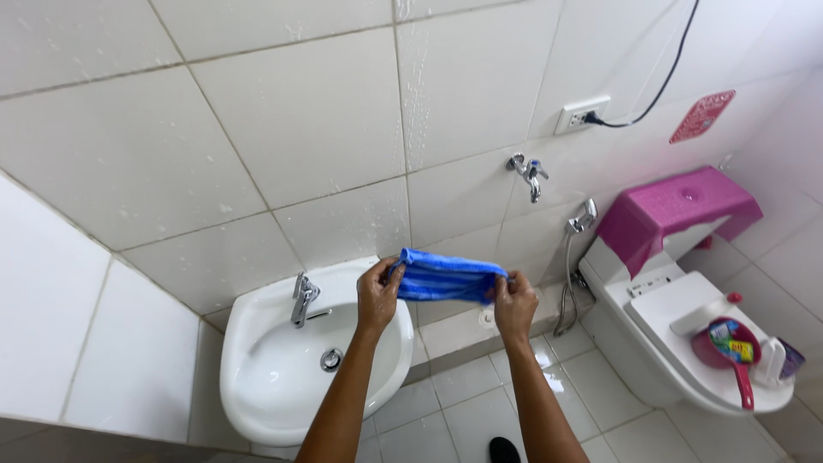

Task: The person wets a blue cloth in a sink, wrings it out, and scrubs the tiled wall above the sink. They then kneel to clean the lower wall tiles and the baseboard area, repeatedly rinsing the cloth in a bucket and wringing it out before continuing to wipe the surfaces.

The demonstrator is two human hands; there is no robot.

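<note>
While both arms reach out over the white sink [257, 377], the left hand [378, 296] and right hand [514, 304] each pinch 1 end of a blue striped cloth [446, 277], stretched between them up in the air by the tiled wall [257, 129]. Chrome tap [302, 298] sits just left, white toilet [686, 343] with a pink-covered tank [677, 210] off right.

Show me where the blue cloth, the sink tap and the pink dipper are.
blue cloth [446, 279], head view, middle of the striped fabric.
sink tap [302, 298], head view, chrome body above the basin.
pink dipper [729, 347], head view, its bowl on the toilet lid.
</note>
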